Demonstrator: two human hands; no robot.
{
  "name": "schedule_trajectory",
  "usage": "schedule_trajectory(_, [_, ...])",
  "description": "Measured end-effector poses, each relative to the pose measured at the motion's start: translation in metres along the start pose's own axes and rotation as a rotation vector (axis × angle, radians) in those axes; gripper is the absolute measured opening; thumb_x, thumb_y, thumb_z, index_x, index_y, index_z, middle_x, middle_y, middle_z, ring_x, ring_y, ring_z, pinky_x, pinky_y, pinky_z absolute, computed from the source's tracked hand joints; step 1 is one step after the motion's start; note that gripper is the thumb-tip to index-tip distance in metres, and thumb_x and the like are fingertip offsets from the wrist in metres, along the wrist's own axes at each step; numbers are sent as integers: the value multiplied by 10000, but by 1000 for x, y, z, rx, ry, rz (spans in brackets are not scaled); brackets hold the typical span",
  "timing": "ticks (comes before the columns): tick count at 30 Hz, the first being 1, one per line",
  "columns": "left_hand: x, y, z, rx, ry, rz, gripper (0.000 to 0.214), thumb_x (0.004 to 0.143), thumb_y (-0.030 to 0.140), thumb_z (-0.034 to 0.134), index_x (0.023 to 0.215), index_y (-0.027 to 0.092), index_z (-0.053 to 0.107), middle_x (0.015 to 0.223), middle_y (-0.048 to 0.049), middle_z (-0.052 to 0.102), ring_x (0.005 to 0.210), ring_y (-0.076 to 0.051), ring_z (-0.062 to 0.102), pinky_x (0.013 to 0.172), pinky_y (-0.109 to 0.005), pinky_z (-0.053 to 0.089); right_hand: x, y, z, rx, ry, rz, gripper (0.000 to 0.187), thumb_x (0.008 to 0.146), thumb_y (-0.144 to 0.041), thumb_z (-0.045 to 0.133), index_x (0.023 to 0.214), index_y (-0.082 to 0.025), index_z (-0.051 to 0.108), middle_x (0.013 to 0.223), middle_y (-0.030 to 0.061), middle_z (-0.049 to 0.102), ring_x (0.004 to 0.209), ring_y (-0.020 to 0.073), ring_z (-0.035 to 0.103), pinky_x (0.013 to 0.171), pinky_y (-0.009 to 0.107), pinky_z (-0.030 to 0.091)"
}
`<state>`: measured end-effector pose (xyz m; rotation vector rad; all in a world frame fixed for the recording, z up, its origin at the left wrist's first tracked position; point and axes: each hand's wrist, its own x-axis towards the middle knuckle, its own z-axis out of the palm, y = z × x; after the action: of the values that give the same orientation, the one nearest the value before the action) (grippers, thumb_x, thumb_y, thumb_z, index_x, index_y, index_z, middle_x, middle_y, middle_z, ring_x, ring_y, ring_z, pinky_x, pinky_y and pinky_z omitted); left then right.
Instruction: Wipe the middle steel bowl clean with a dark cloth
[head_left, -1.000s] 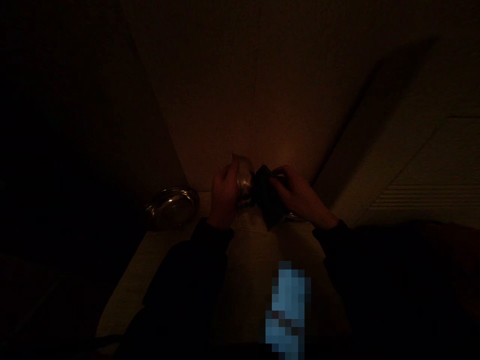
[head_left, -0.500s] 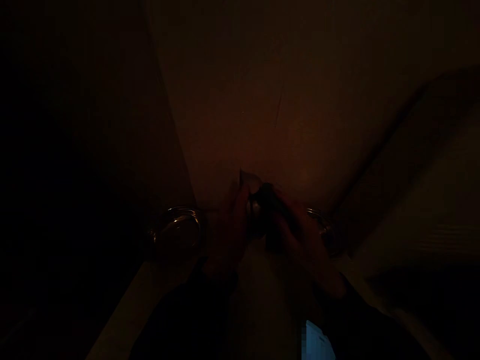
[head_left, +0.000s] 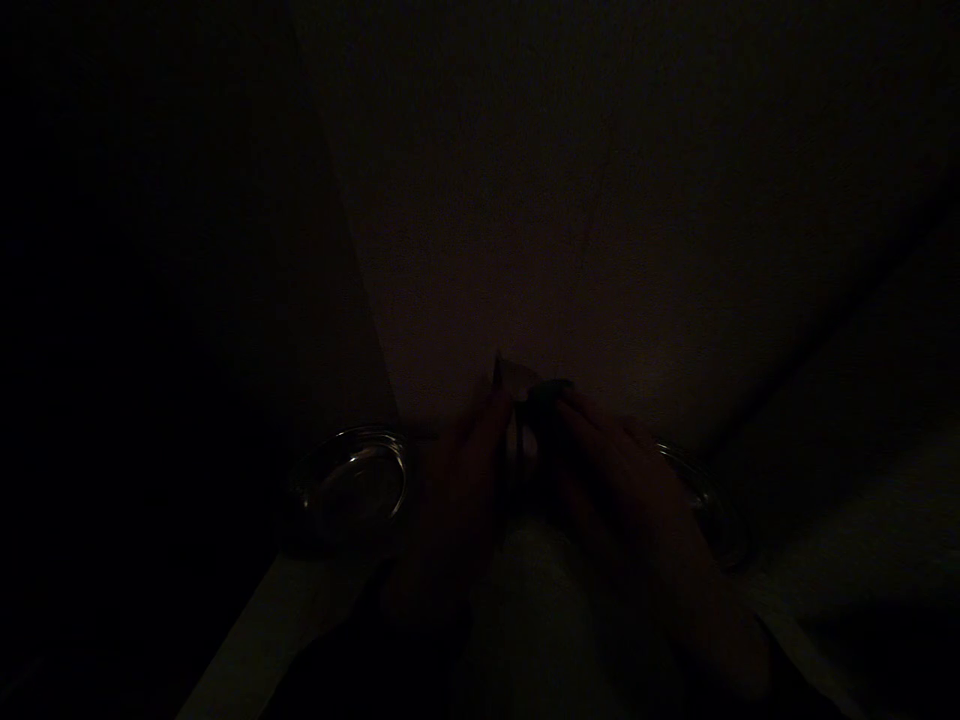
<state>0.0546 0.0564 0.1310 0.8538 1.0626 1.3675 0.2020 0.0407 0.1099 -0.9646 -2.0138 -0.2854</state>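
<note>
The scene is very dark. My left hand (head_left: 465, 460) is curled round a small shiny object, perhaps a glass (head_left: 510, 385), held up in front of a wall. My right hand (head_left: 622, 470) presses a dark cloth (head_left: 547, 410) against that object from the right, fingers closed on the cloth. Both hands meet at the middle of the view, just above a pale counter (head_left: 247, 650). Dark sleeves cover both my forearms.
A shiny round glass dish (head_left: 352, 480) sits on the counter left of my left hand. Another shiny rim (head_left: 697, 490) shows behind my right hand. A wall stands close behind, and the left side is black.
The picture has grown much darker. My hands sit lower and closer in the frame as the view tilted up; the bluish patch at the bottom has dropped out of sight.
</note>
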Motion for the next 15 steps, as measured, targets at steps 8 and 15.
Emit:
schedule_trajectory(8, [0, 0, 0, -106, 25, -111, 449, 794, 586, 564, 962, 188, 689, 966, -88, 737, 860, -266, 707, 636, -342, 586, -4, -10, -4, -51, -76, -48, 569, 895, -207, 474, 1450, -235, 350, 1348, 164, 531, 1099, 322, 601, 736, 449, 599])
schedule_trajectory(15, [-2, -2, 0, -89, -32, -79, 368, 895, 473, 429, 1028, 193, 629, 1005, -72, 719, 902, -249, 703, 685, -338, 588, 0, -13, -18, -58, -224, -67, 525, 918, -294, 467, 1433, -254, 378, 1386, 140, 486, 1160, 316, 548, 843, 484, 563])
